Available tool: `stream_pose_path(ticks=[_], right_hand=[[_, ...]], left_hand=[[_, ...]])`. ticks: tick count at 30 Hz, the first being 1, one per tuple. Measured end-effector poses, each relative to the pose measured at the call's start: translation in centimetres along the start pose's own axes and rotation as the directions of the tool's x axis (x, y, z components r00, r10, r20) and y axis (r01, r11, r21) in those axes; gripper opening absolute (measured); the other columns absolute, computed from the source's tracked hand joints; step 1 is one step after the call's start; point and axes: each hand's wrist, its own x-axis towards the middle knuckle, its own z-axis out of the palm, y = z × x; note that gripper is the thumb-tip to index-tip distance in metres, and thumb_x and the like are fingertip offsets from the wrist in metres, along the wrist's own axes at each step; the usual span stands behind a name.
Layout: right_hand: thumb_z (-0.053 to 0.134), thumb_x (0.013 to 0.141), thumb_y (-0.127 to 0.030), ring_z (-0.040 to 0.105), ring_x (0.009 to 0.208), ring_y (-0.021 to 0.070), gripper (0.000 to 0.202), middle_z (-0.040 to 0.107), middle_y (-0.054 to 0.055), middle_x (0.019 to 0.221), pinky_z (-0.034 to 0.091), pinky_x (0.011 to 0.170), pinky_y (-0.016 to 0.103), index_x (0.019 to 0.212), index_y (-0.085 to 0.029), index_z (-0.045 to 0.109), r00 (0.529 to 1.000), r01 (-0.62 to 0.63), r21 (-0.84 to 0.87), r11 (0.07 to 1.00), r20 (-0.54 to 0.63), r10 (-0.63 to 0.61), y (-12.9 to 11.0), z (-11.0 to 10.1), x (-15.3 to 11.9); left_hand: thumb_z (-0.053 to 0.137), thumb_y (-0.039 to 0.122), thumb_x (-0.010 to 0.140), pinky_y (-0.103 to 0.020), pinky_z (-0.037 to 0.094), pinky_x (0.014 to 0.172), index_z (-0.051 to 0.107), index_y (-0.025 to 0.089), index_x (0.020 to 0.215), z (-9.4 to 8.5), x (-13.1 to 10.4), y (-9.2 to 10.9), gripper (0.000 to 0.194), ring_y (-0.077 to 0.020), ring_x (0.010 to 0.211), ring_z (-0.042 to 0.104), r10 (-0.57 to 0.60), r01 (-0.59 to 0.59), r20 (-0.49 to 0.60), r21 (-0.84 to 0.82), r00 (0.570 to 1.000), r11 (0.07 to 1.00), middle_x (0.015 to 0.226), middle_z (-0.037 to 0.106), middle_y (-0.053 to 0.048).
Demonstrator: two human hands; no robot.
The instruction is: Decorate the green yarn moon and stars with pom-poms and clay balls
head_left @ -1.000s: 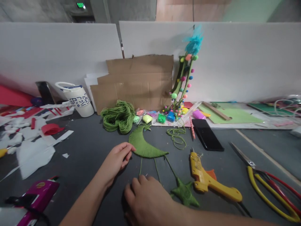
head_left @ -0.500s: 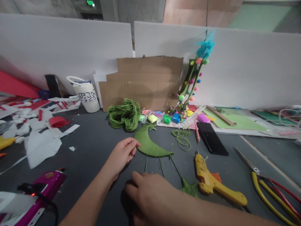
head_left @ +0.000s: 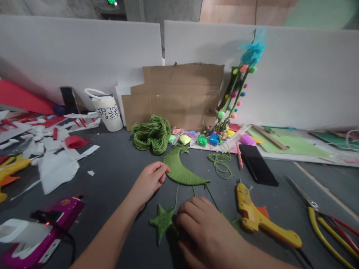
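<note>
A green felt crescent moon [head_left: 181, 170] lies flat on the dark table, with green strings running from its lower edge. My left hand [head_left: 153, 179] pinches its left edge between thumb and fingers. A green star [head_left: 162, 223] hangs from the left string and rests on the table. Just right of that star, my right hand [head_left: 202, 228] is curled over the strings' lower part. Its fingertips are hidden, so I cannot make out what they hold. Part of another green star [head_left: 235, 224] shows behind the right wrist.
A yellow glue gun [head_left: 252, 215], scissors [head_left: 314, 205] and a black phone [head_left: 258, 164] lie to the right. Behind the moon is a green yarn skein [head_left: 151, 134]. At left are a purple device [head_left: 60, 213], white scraps [head_left: 57, 172] and a white cup [head_left: 109, 114].
My right hand has moved to the right, uncovering the left star on its string. My left hand keeps its pinch at the moon's edge. The camera view has shifted slightly.
</note>
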Motion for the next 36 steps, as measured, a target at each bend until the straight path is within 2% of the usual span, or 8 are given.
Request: stream_pose_path(ticks=[4, 9, 13, 17, 20, 27, 32, 36], right_hand=[[0.057, 0.071, -0.059, 0.049, 0.076, 0.0247, 0.050, 0.057, 0.009, 0.086, 0.041, 0.065, 0.038, 0.094, -0.014, 0.055, 0.997, 0.083, -0.168, 0.982, 0.007, -0.083, -1.5, 1.5, 2.2], [0.057, 0.077, -0.044, 0.050, 0.073, 0.0230, 0.040, 0.059, 0.010, 0.085, 0.043, 0.062, 0.037, 0.099, -0.010, 0.056, 0.991, 0.129, -0.256, 0.958, 0.020, -0.129, -2.1, 3.7, 3.6], [0.058, 0.077, -0.046, 0.051, 0.084, 0.0231, 0.035, 0.059, 0.007, 0.092, 0.041, 0.077, 0.039, 0.093, -0.015, 0.056, 0.986, 0.157, -0.170, 0.973, -0.034, -0.164, -0.9, 1.9, 2.6], [0.057, 0.080, -0.021, 0.050, 0.075, 0.0195, 0.006, 0.060, 0.004, 0.082, 0.037, 0.066, 0.032, 0.084, -0.017, 0.057, 0.991, -0.118, -0.188, 0.975, -0.088, 0.103, 3.0, -2.9, 1.0], [0.053, 0.078, -0.010, 0.052, 0.076, 0.0220, 0.008, 0.061, 0.008, 0.081, 0.034, 0.065, 0.033, 0.079, -0.014, 0.060, 0.936, -0.348, -0.341, 0.873, -0.069, 0.346, 6.9, -5.4, -0.1], [0.053, 0.078, -0.011, 0.056, 0.077, 0.0207, 0.012, 0.064, 0.007, 0.079, 0.034, 0.063, 0.030, 0.078, -0.015, 0.064, 0.949, -0.311, -0.277, 0.909, -0.037, 0.313, 10.0, -5.1, -1.2], [0.053, 0.079, -0.015, 0.058, 0.076, 0.0211, 0.012, 0.065, 0.007, 0.077, 0.035, 0.064, 0.030, 0.078, -0.016, 0.065, 0.953, -0.303, -0.205, 0.930, -0.075, 0.294, 10.0, -6.4, -1.9], [0.052, 0.078, -0.015, 0.059, 0.076, 0.0224, 0.014, 0.066, 0.008, 0.077, 0.036, 0.064, 0.030, 0.081, -0.015, 0.066, 0.942, -0.332, -0.145, 0.932, -0.113, 0.317, 10.5, -7.7, -2.4]], left_hand=[[0.048, 0.036, 0.081, -0.018, 0.015, 0.038, 0.054, 0.017, 0.076, 0.0, 0.2, -0.2, 0.021, -0.0037, 0.039, 0.025, -0.013, 0.013, 0.004, 0.023, 1.000, 1.000, 0.051, 0.038, 0.009], [0.048, 0.038, 0.081, -0.018, 0.015, 0.038, 0.055, 0.017, 0.078, -0.2, 0.3, -0.5, 0.023, -0.0038, 0.039, 0.026, -0.020, 0.020, -0.006, 0.046, 1.000, 0.999, 0.051, 0.038, 0.009], [0.048, 0.037, 0.080, -0.018, 0.015, 0.039, 0.057, 0.017, 0.080, -0.2, 0.5, -0.7, 0.022, -0.0036, 0.040, 0.025, -0.032, 0.033, -0.011, 0.035, 0.999, 0.999, 0.055, 0.041, 0.008], [0.049, 0.036, 0.078, -0.019, 0.014, 0.041, 0.060, 0.016, 0.092, 0.1, 0.5, -0.5, 0.026, -0.0055, 0.041, 0.024, -0.079, 0.079, -0.020, 0.022, 0.997, 0.997, 0.053, 0.038, 0.009], [0.046, 0.043, 0.079, -0.021, 0.020, 0.044, 0.063, 0.016, 0.097, 0.7, 0.5, 0.2, 0.037, -0.0091, 0.043, 0.029, -0.023, 0.032, -0.051, 0.181, 0.998, 0.983, 0.048, 0.031, 0.009], [0.052, 0.037, 0.077, -0.028, 0.039, 0.063, 0.066, 0.022, 0.099, 4.7, -0.4, 1.9, 0.030, -0.0183, 0.067, 0.054, 0.162, -0.190, 0.119, 0.815, 0.980, 0.548, 0.073, 0.051, 0.000], [0.052, 0.028, 0.078, -0.029, 0.040, 0.070, 0.060, 0.022, 0.106, 8.1, 0.9, 1.7, 0.030, -0.0217, 0.083, 0.058, 0.196, -0.379, 0.337, 0.893, 0.921, 0.243, 0.091, 0.057, -0.005], [0.046, 0.024, 0.081, -0.026, 0.038, 0.064, 0.061, 0.024, 0.094, 9.2, 2.4, 1.4, 0.020, -0.0179, 0.074, 0.057, 0.213, -0.423, 0.384, 0.887, 0.899, 0.187, 0.084, 0.054, -0.002]])
